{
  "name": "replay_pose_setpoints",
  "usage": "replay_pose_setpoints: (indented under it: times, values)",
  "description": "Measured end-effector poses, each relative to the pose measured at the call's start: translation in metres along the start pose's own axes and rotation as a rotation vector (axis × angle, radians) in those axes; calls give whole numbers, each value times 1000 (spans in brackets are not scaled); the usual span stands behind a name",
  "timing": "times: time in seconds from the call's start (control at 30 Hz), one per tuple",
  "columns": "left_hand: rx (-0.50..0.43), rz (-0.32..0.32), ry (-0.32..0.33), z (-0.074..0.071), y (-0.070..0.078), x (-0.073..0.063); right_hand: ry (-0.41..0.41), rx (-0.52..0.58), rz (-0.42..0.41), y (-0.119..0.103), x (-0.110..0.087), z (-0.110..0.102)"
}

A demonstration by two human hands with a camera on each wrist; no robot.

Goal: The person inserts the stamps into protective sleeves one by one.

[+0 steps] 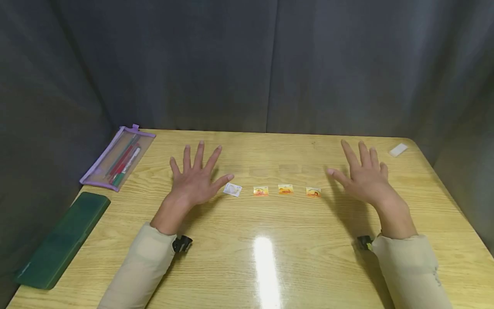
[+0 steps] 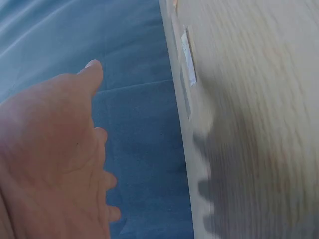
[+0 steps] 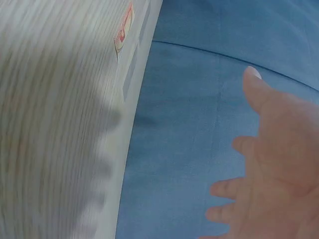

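Observation:
My left hand (image 1: 193,184) hovers above the table with its fingers spread, holding nothing. Its thumb overlaps the edge of a pale stamp-like paper (image 1: 233,189) in the head view. To the right of that paper, three yellow-orange stamp-like pictures lie in a row: a left one (image 1: 260,191), a middle one (image 1: 285,189) and a right one (image 1: 313,192). Beyond the row's right end is my right hand (image 1: 364,182), also raised, spread and holding nothing. Both wrist views show the hands above the tabletop, their shadows falling on the wood.
Faint clear rectangles (image 1: 258,171) lie just behind the row. At the left are a purple-edged mesh pouch (image 1: 101,165) with pens inside and a dark green case (image 1: 63,240). A small white block (image 1: 398,149) sits at the back right corner. Dark curtains (image 1: 216,64) surround the table.

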State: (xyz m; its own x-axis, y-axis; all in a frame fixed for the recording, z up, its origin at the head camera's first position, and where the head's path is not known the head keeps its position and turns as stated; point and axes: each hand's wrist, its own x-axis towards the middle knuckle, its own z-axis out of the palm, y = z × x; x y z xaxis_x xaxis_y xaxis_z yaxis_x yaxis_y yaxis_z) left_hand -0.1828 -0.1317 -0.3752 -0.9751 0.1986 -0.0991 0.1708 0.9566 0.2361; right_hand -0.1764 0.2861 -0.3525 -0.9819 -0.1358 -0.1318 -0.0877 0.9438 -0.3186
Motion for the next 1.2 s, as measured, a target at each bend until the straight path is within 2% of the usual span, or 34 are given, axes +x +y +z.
replay_pose_setpoints:
  times: [0.27, 0.33, 0.4, 0.5, 0.57, 0.67, 0.77, 0.87, 1.03, 1.2]
  values:
    - [-47, 54, -7, 2, 3, 3, 171, 97, -174, -12, 2, 1]
    - [-86, 74, 10, 2, 3, 5, 189, 131, -208, -17, 2, 3]
    - [-132, 105, 55, 2, 2, 9, 191, 186, -226, -23, 4, 5]
    - [-220, 155, 114, -1, 2, 17, 136, 337, -218, -34, 9, 9]
    - [-273, 176, 123, -3, 2, 22, 61, 489, -192, -41, 12, 11]
    - [-362, 168, 80, -6, 3, 31, -52, 708, -124, -51, 19, 16]
    - [-440, 129, 48, -5, 2, 41, -125, 846, -86, -60, 28, 23]
    - [-473, 102, 17, -3, 1, 50, -183, 900, -76, -68, 37, 32]
    - [-436, 106, -39, -2, 1, 61, -264, 932, -58, -86, 48, 44]
    - [-415, 87, -62, -3, 3, 65, -297, 959, -56, -108, 54, 48]
